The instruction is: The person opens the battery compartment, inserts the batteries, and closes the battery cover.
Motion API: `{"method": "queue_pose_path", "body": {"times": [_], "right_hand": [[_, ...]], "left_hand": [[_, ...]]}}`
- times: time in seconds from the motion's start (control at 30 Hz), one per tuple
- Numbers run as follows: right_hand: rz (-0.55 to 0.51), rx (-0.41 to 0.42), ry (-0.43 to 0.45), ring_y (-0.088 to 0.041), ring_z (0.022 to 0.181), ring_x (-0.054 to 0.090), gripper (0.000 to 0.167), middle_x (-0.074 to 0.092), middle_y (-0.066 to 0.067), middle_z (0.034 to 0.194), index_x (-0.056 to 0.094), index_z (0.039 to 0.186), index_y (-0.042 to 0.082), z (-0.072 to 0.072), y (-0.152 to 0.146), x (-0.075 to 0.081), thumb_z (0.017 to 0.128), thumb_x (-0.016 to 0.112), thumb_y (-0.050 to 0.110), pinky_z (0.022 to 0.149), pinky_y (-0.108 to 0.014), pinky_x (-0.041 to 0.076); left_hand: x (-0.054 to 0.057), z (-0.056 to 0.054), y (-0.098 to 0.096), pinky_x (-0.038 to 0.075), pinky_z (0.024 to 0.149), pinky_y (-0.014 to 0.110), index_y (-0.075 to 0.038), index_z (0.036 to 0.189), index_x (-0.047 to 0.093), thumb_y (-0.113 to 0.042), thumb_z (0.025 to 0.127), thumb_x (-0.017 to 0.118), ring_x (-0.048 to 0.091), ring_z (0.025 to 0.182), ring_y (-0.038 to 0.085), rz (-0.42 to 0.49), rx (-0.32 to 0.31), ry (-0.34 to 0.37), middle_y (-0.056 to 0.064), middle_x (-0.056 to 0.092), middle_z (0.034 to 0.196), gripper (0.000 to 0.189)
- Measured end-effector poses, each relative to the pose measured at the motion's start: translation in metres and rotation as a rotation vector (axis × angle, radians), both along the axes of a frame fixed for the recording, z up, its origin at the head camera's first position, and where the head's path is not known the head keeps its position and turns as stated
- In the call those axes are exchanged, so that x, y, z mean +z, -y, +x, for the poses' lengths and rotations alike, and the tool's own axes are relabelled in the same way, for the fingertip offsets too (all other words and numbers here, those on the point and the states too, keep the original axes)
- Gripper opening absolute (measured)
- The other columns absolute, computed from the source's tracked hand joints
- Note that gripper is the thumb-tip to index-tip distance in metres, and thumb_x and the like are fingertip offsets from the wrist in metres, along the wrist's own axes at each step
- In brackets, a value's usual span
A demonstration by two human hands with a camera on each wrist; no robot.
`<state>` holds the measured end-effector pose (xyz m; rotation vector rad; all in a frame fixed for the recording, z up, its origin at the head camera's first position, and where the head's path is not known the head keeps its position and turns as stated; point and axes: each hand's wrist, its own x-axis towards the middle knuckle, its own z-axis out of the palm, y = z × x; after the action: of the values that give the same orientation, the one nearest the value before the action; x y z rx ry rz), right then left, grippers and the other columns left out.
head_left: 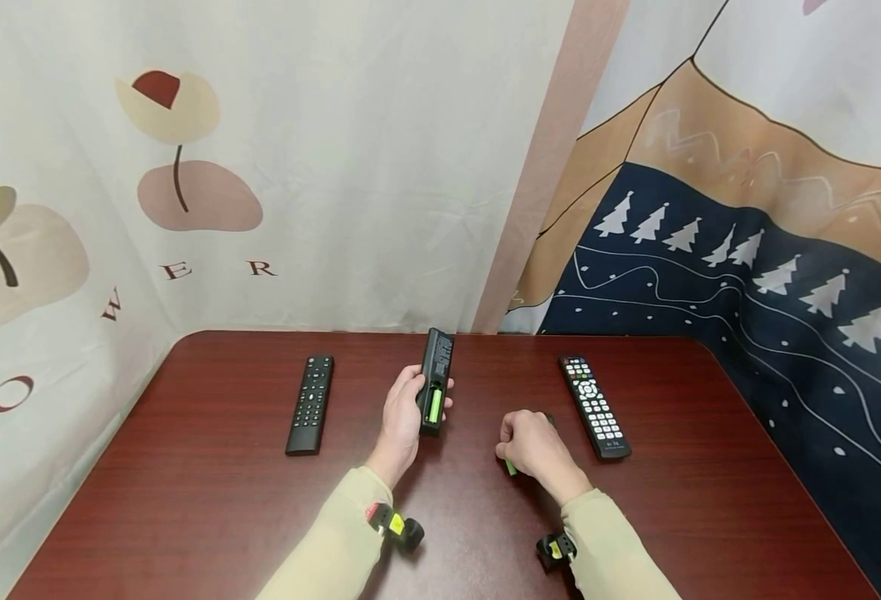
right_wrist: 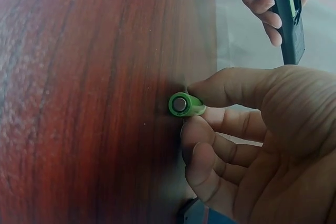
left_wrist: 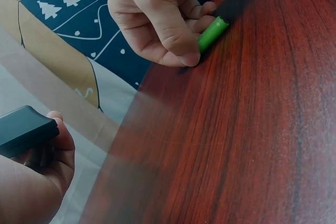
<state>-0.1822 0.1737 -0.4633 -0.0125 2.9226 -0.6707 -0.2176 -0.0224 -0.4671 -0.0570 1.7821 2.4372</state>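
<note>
My left hand (head_left: 401,417) holds up a black remote control (head_left: 437,358), its back facing me and its battery compartment uncovered. One green battery (head_left: 435,406) lies in that compartment. Lower and to the right, my right hand (head_left: 536,446) pinches another green battery (right_wrist: 185,104) between thumb and fingers, just over or on the tabletop; whether it touches cannot be told. In the left wrist view this battery (left_wrist: 212,34) sticks out past the thumb. A small dark piece (head_left: 549,419) shows behind the right hand, mostly hidden by it.
On the reddish-brown wooden table (head_left: 207,500), a black remote (head_left: 310,406) lies left of my hands. Another remote with white buttons (head_left: 594,407) lies to the right. Printed curtains (head_left: 380,167) hang along the table's back and right edges.
</note>
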Motion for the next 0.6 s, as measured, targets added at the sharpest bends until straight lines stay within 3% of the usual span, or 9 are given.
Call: {"method": "queue_pose_path", "body": {"times": [0.33, 0.6], "right_hand": [[-0.054, 0.034, -0.106, -0.013, 0.062, 0.053, 0.026, 0.056, 0.006, 0.062, 0.061, 0.068, 0.015, -0.0015, -0.0018, -0.0002, 0.083, 0.081, 0.008, 0.059, -0.03, 0.047], [-0.128, 0.024, -0.133, -0.011, 0.061, 0.051, 0.021, 0.055, 0.005, 0.062, 0.064, 0.072, 0.015, -0.0036, -0.0021, 0.0008, 0.085, 0.078, 0.005, 0.058, -0.028, 0.044]], "left_hand": [[-0.0009, 0.0008, -0.0003, 0.056, 0.066, 0.032, 0.0, 0.13, 0.053, -0.016, 0.108, 0.031, 0.068, 0.078, 0.02, 0.003, 0.008, 0.001, 0.028, 0.068, 0.119, 0.035], [-0.0015, 0.0005, -0.0013, 0.056, 0.066, 0.032, 0.0, 0.13, 0.053, -0.016, 0.108, 0.031, 0.069, 0.078, 0.02, 0.006, 0.004, 0.001, 0.031, 0.067, 0.121, 0.034]]}}
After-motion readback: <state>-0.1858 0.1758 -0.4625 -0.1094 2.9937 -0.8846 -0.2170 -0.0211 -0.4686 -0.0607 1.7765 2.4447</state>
